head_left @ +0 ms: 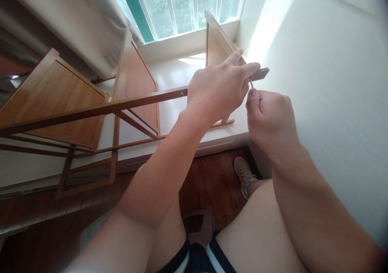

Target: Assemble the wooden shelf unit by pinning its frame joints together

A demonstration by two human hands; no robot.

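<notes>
A long wooden rail (91,110) of a bamboo-coloured shelf frame runs from the left edge up to the right. My left hand (220,87) is closed over the rail near its right end (261,74), fingers on top. Just below that end, my right hand (269,119) is a fist around a thin metal tool (251,83), whose tip points up at the underside of the rail end. The tool's lower part is hidden in the fist.
Three wooden panels (60,99) of the frame stand on a white window ledge (182,75) below a window (184,6). A white wall (327,83) is on the right. My bare knees and a shoe (244,174) are over a dark wooden floor (212,184).
</notes>
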